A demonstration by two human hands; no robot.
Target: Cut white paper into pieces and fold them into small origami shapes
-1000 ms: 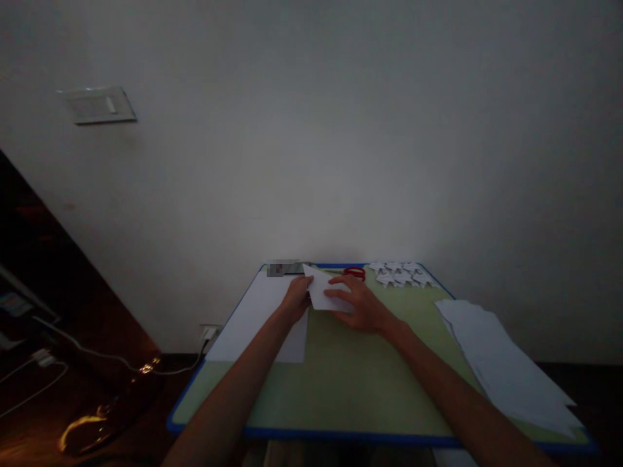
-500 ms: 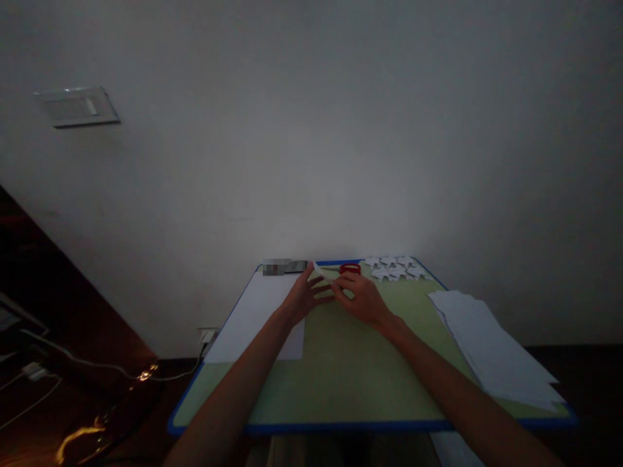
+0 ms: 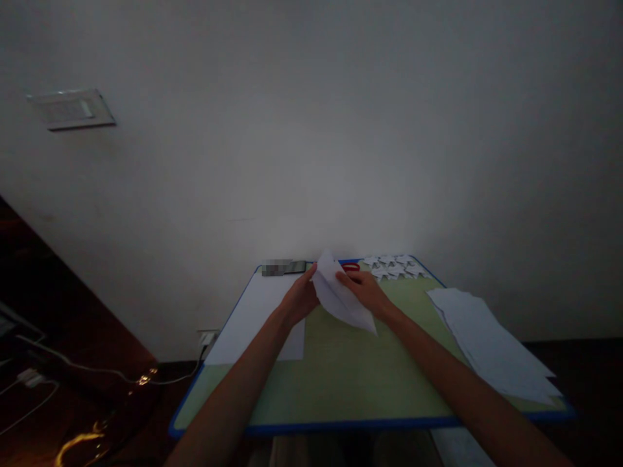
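Grey wall (image 3: 311, 162) is rising behind a green surface (image 3: 350, 383) with a blue rim. In the head view, a folded sheet (image 3: 343, 301) is hanging between both hands, above the middle of the surface's far half. Its lower corner is pointing towards the person's right.

Handling: the sheet is appearing light, thin and flexible; it is likely to be creasing or tearing under force. Opposite edges are offering the safest hold, using light pressure.

Left hand (image 3: 300, 301): partly closing, with the thumb on the sheet's left edge; the other fingers are partly hiding behind it. Right hand (image 3: 368, 292): partly closing, pinching the upper right part.

Red-handled scissors (image 3: 350, 266) are lying beyond the right hand, near folded paper pieces (image 3: 395, 272). Loose sheets (image 3: 491, 347) are lying at the right; a flat white sheet (image 3: 248, 324) is lying at the left.
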